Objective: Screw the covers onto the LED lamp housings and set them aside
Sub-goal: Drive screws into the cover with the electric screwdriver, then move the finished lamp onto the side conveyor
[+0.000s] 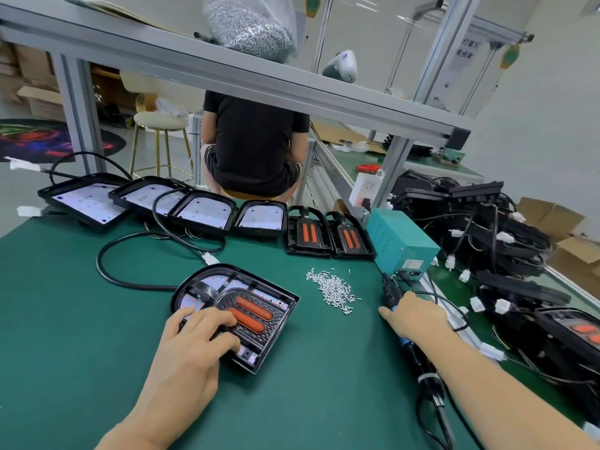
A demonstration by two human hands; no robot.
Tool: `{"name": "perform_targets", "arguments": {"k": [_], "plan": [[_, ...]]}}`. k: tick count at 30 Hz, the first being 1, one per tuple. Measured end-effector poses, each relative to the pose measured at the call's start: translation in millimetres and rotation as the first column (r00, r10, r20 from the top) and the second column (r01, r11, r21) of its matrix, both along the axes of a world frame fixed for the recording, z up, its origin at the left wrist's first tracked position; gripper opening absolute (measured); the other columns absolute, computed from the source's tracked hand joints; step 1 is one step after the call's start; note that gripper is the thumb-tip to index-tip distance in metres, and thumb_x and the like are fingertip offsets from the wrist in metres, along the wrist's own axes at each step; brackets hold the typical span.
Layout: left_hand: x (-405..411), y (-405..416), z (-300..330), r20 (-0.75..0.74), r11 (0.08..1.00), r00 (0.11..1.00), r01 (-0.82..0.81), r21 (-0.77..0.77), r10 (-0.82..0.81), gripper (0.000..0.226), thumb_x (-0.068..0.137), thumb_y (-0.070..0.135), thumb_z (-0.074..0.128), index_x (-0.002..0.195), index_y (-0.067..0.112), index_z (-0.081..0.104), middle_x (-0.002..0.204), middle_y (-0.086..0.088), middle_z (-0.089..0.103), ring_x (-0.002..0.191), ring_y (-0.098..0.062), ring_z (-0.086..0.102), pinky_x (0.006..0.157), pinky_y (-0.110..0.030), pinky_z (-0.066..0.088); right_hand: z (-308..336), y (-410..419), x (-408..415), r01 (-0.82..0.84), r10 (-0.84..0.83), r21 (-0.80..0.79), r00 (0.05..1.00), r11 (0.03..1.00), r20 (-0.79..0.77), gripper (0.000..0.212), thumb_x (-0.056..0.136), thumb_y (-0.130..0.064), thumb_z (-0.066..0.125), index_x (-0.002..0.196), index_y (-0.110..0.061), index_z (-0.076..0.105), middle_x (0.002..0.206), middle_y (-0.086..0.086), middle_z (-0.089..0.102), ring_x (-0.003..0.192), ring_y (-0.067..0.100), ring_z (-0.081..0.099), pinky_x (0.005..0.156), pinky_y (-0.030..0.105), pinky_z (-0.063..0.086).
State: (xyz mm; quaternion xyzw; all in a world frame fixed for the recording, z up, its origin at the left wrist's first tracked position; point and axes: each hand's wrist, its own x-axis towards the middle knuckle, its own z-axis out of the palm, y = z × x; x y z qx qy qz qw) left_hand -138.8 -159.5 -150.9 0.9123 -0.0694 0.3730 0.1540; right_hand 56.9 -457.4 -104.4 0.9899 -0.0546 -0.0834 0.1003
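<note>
four open lamp housings (pixel 207 207) stood in a row along the far edge of the green mat (pixel 65 303), each black-rimmed with a pale, shiny plate inside; beside them, to the right, two loose covers (pixel 329 235) lay side by side, each black with two orange oblong strips; a fifth housing (pixel 276 295) lay near the person, with one ribbed cover (pixel 259 323) set in it at a slant, also bearing two orange strips; one small heap of silver screws (pixel 332 289) was scattered just right of it; a pile of black lamps with white connectors (pixel 487 235) filled the right side, too tangled to count.

the left hand (pixel 198 342) lay on the near corner of that cover, fingers spread and gently bent, pressing rather than gripping; the right hand (pixel 414 315) was wrapped round the electric screwdriver (pixel 414 350), a dark slim tool with a blue collar, its fingers curled under it, the tool touching the mat.

the mat was flat, matte and dark green; one teal metal box (pixel 401 240) stood at its right edge; an aluminium frame shelf (pixel 227 82) crossed overhead, carrying one clear bag of screws (pixel 251 26); beyond it one person in a black shirt (pixel 253 144) sat with their back turned, next to one gold-legged stool (pixel 159 125); cardboard boxes (pixel 552 219) sat at the far right.
</note>
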Motion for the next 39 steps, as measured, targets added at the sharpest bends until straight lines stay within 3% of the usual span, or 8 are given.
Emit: {"name": "perform_targets", "arguments": {"k": [5,8,11,15,21,27,34,39], "plan": [[-3,-2,1,-0.015,1.0,1.0,-0.008,0.004,0.008,0.041,0.068,0.005,0.028,0.07,0.022,0.066,0.097,0.003,0.065,0.096,-0.011,0.049,0.096,-0.04,0.032,12,9,-5,0.029,-0.023,-0.138,0.999,0.99,0.043,0.07,0.094,-0.068,0.027,0.138,-0.015,0.037,0.112,0.004,0.06,0.103,0.026,0.06,0.078,0.036,0.04],[-2,-3,3,-0.026,1.0,1.0,-0.014,-0.007,0.014,0.038,0.062,-0.006,0.04,0.07,0.021,0.066,0.097,0.003,0.065,0.096,-0.011,0.048,0.094,-0.04,0.033,30,35,-9,-0.175,0.256,-0.282,0.924,0.943,0.283,0.066,0.093,-0.069,0.028,0.134,-0.02,0.041,0.129,0.004,0.057,0.119,0.025,0.053,0.099,0.042,0.034],[-3,-2,4,-0.042,1.0,0.999,-0.009,-0.021,0.009,0.036,0.056,-0.008,0.047,0.07,0.02,0.066,0.098,0.003,0.065,0.095,-0.011,0.048,0.094,-0.039,0.032,38,78,-19,-0.483,0.419,0.17,0.855,0.859,0.306,0.056,0.095,-0.061,0.041,0.137,-0.024,0.045,0.125,0.001,0.057,0.116,0.022,0.053,0.098,0.038,0.036],[-6,-1,3,-0.052,0.999,0.999,0.009,-0.046,-0.012,0.038,0.057,-0.009,0.047,0.072,0.02,0.067,0.099,0.003,0.065,0.097,-0.01,0.049,0.094,-0.037,0.032,30,129,-43,-0.242,0.377,0.842,0.925,0.483,0.05,0.05,0.087,-0.06,0.058,0.125,-0.027,0.06,0.114,-0.012,0.061,0.107,0.009,0.056,0.087,0.027,0.037],[-9,1,5,-0.086,0.993,0.994,0.059,-0.105,-0.068,0.043,0.054,-0.01,0.046,0.075,0.02,0.068,0.101,0.004,0.065,0.1,-0.009,0.046,0.094,-0.031,0.031,7,152,-45,0.176,0.361,0.96,0.9,0.215,-0.246,0.026,0.086,-0.044,0.067,0.09,-0.019,0.072,0.08,-0.005,0.074,0.072,0.012,0.063,0.068,0.026,0.044],[4,50,18,-0.071,0.86,0.997,-0.069,-0.506,0.038,0.049,0.059,-0.017,0.048,0.089,0.013,0.073,0.106,0.004,0.064,0.105,-0.013,0.056,0.098,-0.037,0.038,-11,148,-43,0.156,0.403,0.978,0.894,0.134,-0.198,0.016,0.087,-0.028,0.068,0.093,-0.016,0.077,0.092,0.009,0.075,0.079,0.019,0.065,0.077,0.03,0.046],[39,167,18,-0.619,0.818,0.656,-0.574,-0.037,0.432,0.054,0.089,0.005,0.042,0.138,0.026,0.046,0.148,0.008,0.038,0.137,-0.02,0.028,0.111,-0.04,0.021,-16,146,-44,0.13,0.436,0.986,0.885,0.102,-0.162,0.019,0.09,-0.028,0.065,0.097,-0.013,0.075,0.097,0.008,0.076,0.082,0.016,0.07,0.079,0.022,0.051],[48,198,17,-0.579,0.847,0.661,-0.523,0.101,0.477,0.031,0.093,0.012,0.045,0.115,0.028,0.06,0.136,0.009,0.051,0.131,-0.017,0.034,0.109,-0.039,0.019,-19,145,-45,0.145,0.442,0.988,0.883,0.06,-0.157,0.02,0.092,-0.025,0.063,0.104,-0.013,0.073,0.1,0.007,0.076,0.091,0.021,0.07,0.09,0.031,0.05]]}}
